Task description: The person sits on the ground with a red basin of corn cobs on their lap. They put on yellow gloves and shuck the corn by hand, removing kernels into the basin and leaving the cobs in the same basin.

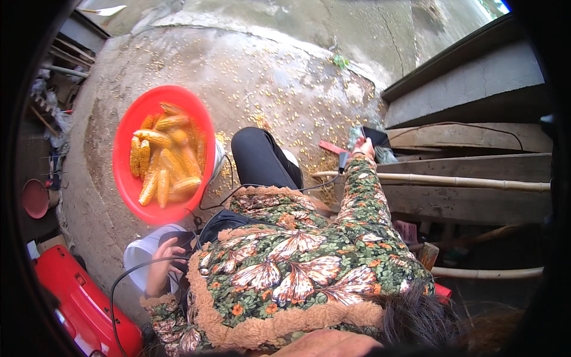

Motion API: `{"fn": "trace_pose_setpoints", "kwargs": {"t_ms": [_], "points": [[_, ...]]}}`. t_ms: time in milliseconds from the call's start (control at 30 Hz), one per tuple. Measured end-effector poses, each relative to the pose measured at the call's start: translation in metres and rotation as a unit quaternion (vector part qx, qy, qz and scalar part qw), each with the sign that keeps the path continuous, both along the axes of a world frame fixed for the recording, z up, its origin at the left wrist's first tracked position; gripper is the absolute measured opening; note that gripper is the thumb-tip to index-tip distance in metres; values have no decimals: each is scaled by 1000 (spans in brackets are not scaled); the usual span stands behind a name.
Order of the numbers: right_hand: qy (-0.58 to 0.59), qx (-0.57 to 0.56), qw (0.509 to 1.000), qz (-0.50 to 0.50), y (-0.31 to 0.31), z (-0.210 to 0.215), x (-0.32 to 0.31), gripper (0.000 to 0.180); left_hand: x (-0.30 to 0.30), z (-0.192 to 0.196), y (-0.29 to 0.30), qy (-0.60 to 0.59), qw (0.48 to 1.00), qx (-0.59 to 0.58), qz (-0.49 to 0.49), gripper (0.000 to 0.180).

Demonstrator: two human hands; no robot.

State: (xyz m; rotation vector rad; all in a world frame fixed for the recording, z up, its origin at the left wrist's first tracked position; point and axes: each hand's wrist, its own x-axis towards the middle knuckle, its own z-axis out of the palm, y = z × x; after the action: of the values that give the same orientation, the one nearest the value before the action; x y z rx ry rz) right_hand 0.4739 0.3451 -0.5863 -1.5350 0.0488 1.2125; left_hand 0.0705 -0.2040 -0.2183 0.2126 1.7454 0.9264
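My left hand [162, 263] is low on the left, fingers curled on a black pouch [221, 225] in my lap, just over a white bucket [138, 253]. A thin black cable [122, 279] loops from the pouch. My right hand [363, 147], in a floral sleeve, stretches out to the right. It rests at a dark flat object [376, 136] beside the wooden planks, with a black cable plug [344, 159] just below it. Whether it grips anything is unclear. A red basin [128, 128] full of yellow corn cobs [165, 157] stands ahead on the left.
Loose corn kernels [279, 116] are scattered over the concrete ground. Wooden planks [470, 169] and bamboo poles [452, 180] lie on the right below a concrete step. A red plastic object [77, 297] sits at the lower left. My knee in black trousers [259, 157] points forward.
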Motion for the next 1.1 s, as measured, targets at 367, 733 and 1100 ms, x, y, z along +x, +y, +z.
{"fn": "trace_pose_setpoints", "kwargs": {"t_ms": [367,733,1100], "points": [[-103,12,991,83,-36,27,18,24,14,30,4,69,992,95,48,46],[-112,-21,987,115,-35,15,39,20,24,80,-1,160,948,257,101,32],[-64,39,990,120,5,21,11,18,28,156,-11,307,856,405,91,37]]}}
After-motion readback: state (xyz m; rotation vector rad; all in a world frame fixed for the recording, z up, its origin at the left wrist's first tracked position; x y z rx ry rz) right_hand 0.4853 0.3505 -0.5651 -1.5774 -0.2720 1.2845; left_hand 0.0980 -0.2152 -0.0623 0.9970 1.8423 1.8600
